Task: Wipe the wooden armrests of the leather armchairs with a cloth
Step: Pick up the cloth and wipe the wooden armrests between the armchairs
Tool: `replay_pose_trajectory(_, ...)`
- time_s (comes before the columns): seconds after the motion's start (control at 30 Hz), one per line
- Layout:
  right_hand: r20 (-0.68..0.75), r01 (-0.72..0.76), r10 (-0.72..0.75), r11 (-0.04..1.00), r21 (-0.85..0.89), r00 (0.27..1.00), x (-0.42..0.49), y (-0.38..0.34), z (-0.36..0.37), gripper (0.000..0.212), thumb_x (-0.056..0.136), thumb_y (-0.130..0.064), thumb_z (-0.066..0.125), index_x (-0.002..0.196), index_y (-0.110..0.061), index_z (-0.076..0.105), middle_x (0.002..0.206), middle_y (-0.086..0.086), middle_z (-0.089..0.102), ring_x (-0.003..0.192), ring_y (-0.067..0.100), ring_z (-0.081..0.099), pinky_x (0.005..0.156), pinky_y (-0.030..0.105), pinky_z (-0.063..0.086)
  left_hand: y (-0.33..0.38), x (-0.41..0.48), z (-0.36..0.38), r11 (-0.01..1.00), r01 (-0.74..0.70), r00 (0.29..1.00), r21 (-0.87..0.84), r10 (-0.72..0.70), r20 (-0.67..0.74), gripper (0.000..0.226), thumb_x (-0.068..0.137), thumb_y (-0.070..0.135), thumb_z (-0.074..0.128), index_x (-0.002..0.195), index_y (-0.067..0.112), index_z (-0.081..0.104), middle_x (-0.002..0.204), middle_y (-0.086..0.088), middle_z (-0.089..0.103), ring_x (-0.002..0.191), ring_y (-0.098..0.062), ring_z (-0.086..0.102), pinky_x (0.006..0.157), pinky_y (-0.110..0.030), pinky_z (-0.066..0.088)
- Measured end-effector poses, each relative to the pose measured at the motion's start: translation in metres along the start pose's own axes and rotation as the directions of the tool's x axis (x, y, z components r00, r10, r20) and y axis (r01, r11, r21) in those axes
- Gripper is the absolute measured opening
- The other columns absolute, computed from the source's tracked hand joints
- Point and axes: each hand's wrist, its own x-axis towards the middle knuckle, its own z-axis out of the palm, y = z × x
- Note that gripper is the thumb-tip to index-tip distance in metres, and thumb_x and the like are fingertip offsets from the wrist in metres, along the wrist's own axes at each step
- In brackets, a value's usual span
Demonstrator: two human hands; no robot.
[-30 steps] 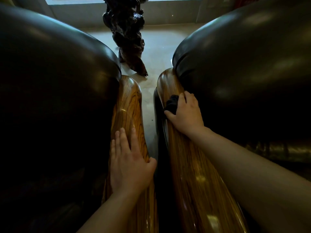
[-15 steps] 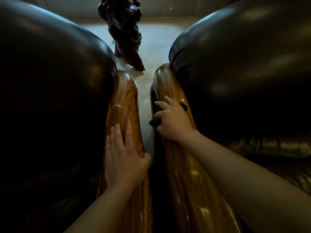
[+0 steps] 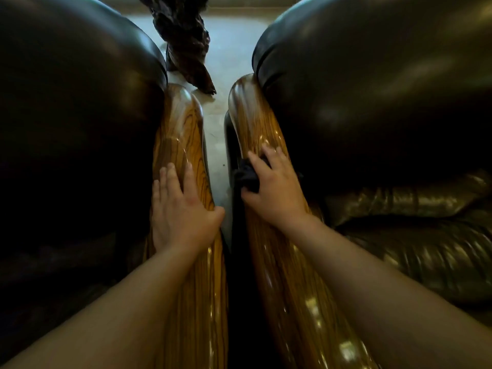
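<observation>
Pressing a dark cloth (image 3: 247, 174) onto the right armrest (image 3: 269, 235), the right hand (image 3: 274, 187) may drop it into the gap, while the left hand (image 3: 178, 211) rests flat and empty.

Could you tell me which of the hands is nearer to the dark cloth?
Right. The right hand presses the dark cloth against the right armrest; the left hand lies flat on the other armrest.

Most of the dark cloth (image 3: 247, 177) is tucked under the right hand (image 3: 277, 187). The carved dark wood piece (image 3: 183, 46), far past both hands, is cut off at the top. The leather cushions (image 3: 415, 235) right of the right hand look blurry.
</observation>
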Motion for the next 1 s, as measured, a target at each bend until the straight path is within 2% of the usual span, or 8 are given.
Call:
replay_pose_trajectory(0.27, -0.058, 0.076, -0.078, 0.997, -0.032, 0.995, -0.045, -0.003, 0.005, 0.084, 0.074, -0.051, 0.069, 0.148, -0.031, 0.034, 0.162, 0.001, 0.019, 0.148, 0.037, 0.01, 0.116, 0.05, 0.012, -0.003, 0.001, 0.008, 1.0, 0.006, 1.0, 0.0, -0.006, -0.005, 0.105, 0.075, 0.062, 0.063, 0.154, 0.029, 0.002, 0.164, -0.013, 0.005, 0.151, -0.03, 0.001, 0.118, -0.041, 0.001)
replay_pose_trajectory(0.47, -0.099, 0.077, -0.084, 0.994, -0.073, 0.991, -0.096, 0.001, 0.01, 0.093, 0.071, -0.058, 0.066, 0.15, -0.029, 0.025, 0.162, 0.0, 0.017, 0.148, 0.036, 0.01, 0.117, 0.052, 0.017, -0.001, -0.014, -0.004, 0.992, -0.123, 0.987, -0.014, 0.121, -0.109, 0.088, 0.078, 0.056, 0.056, 0.151, 0.022, 0.019, 0.158, -0.016, 0.025, 0.148, -0.032, 0.017, 0.12, -0.051, 0.011)
replay_pose_trajectory(0.57, -0.118, 0.021, -0.031, 0.996, -0.085, 0.993, -0.122, 0.004, 0.01, 0.101, 0.068, -0.065, 0.061, 0.151, -0.026, 0.019, 0.161, 0.001, 0.017, 0.149, 0.034, 0.008, 0.117, 0.052, 0.017, -0.008, -0.048, -0.008, 0.992, -0.12, 0.991, -0.034, 0.118, -0.056, 0.084, 0.082, 0.059, 0.05, 0.152, 0.025, 0.017, 0.16, -0.015, 0.019, 0.149, -0.03, 0.011, 0.12, -0.054, 0.007)
replay_pose_trajectory(0.73, -0.103, -0.1, 0.089, 0.989, -0.106, 0.991, -0.171, 0.019, 0.005, 0.107, 0.071, -0.078, 0.047, 0.153, -0.02, 0.013, 0.164, 0.005, 0.01, 0.15, 0.034, 0.001, 0.119, 0.053, 0.011, -0.028, -0.125, -0.017, 0.981, -0.192, 0.981, -0.032, 0.193, 0.017, 0.08, 0.089, 0.058, 0.046, 0.154, 0.026, 0.013, 0.163, -0.014, 0.01, 0.151, -0.028, 0.001, 0.12, -0.057, 0.003)
replay_pose_trajectory(1.0, -0.102, -0.147, 0.132, 0.978, -0.149, 0.986, -0.25, 0.031, 0.01, 0.103, 0.077, -0.075, 0.046, 0.154, -0.016, 0.014, 0.164, 0.008, 0.008, 0.15, 0.031, -0.004, 0.119, 0.054, 0.012, -0.035, -0.194, -0.013, 0.973, -0.225, 0.972, 0.044, 0.222, 0.075, 0.083, 0.09, 0.06, 0.032, 0.157, 0.022, 0.0, 0.165, -0.014, -0.005, 0.151, -0.026, -0.013, 0.121, -0.054, 0.0)
